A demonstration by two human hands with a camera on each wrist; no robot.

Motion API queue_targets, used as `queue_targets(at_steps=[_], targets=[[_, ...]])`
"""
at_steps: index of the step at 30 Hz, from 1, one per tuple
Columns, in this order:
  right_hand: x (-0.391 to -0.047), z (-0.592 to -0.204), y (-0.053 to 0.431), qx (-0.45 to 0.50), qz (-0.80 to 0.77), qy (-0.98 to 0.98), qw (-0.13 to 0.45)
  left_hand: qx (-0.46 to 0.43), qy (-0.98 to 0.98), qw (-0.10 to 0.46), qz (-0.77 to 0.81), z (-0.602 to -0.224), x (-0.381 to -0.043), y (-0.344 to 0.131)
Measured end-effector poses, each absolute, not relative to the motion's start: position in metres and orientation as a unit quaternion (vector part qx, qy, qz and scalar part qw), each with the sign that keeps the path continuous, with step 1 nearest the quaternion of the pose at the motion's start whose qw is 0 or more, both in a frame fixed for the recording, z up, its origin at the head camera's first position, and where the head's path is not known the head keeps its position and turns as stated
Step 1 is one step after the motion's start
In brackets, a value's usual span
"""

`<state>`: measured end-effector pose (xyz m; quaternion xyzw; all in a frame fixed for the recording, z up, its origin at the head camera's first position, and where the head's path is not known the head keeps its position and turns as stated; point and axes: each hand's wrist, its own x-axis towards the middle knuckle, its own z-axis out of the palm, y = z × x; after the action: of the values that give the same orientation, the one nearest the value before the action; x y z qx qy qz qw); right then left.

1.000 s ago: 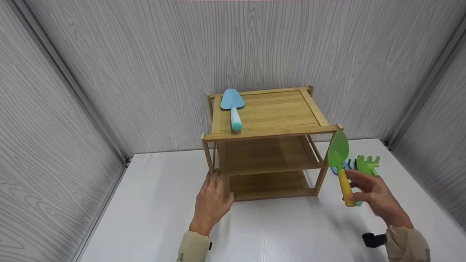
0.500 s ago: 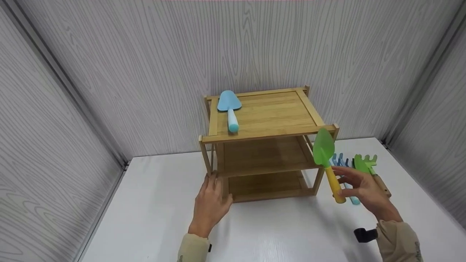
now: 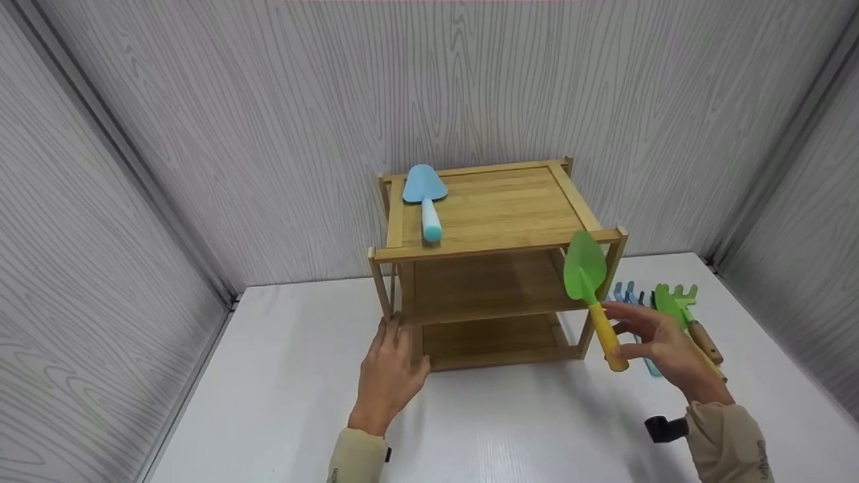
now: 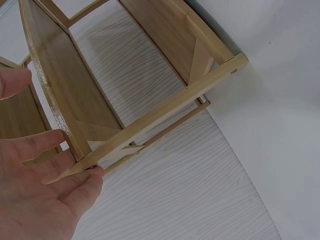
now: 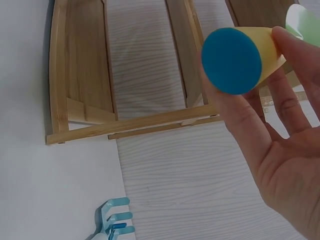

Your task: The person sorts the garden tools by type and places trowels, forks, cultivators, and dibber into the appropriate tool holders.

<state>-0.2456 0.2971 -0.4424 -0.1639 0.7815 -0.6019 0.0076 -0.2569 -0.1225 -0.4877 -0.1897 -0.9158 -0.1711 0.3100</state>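
Observation:
My right hand (image 3: pixel 661 345) pinches a small garden trowel (image 3: pixel 606 335) by its yellow handle between thumb and fingers. The green blade points up, overlapping the front right corner of a wooden three-tier shelf (image 3: pixel 496 313) in the head view. From the right wrist, the handle's round blue end (image 5: pixel 231 61) faces the camera. My left hand (image 3: pixel 390 379) rests against the shelf's front left post below the middle tier. Its fingers touch the post in the left wrist view, with the thumb (image 4: pixel 12 82) held apart. A light-blue trowel (image 3: pixel 429 201) lies on the top tier's left side.
Right of the shelf, several garden tools lie on the white table (image 3: pixel 302 335): a blue rake (image 3: pixel 624 292), a green rake (image 3: pixel 684 295) and a green-bladed tool (image 3: pixel 669 307). My right hand partly hides them. Wood-patterned panels (image 3: pixel 322 121) stand behind and at both sides.
My right hand has carried the yellow-handled trowel left, toward the shelf's front right corner, tilting its blade leftward. The left hand stays at the post. More of the tools on the right now shows.

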Motion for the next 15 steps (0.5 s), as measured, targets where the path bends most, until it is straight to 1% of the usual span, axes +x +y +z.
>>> queue_targets(at_steps=[9,15], targets=[[-0.253,-0.44,0.284,-0.235,-0.628,0.741,0.002,-0.194,-0.914,0.316,-0.162,-0.488,-0.257,-0.123],[-0.254,-0.435,0.273,-0.228,-0.622,0.749,-0.006,-0.197,-0.913,0.317,-0.164,-0.488,-0.257,-0.123]])
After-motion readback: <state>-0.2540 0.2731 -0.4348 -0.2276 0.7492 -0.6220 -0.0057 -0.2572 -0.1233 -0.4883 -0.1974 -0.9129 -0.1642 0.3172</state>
